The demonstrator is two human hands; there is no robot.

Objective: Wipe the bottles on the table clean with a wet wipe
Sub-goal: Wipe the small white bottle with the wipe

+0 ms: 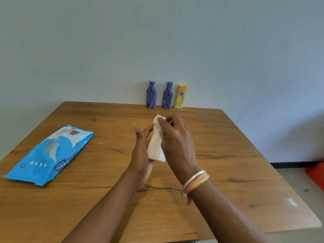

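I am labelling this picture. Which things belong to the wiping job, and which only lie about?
For the job: wipe, held in both hands; two blue bottles; yellow bottle; wipes pack.

Lying about: red thing on the floor; bangles.

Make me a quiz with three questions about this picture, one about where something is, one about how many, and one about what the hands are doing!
1. Where is the blue wipes pack?
A. on the table's left side
B. beside the bottles
C. on the floor

2. How many bottles stand by the wall?
A. one
B. two
C. three

3. What is happening with the white wipe?
A. it lies flat on the table
B. both hands hold it
C. it is inside the pack

Answers:
1 A, it lies left of both arms on the table.
2 C, two blue bottles and one yellow bottle.
3 B, the left hand and right hand grip it above the table.
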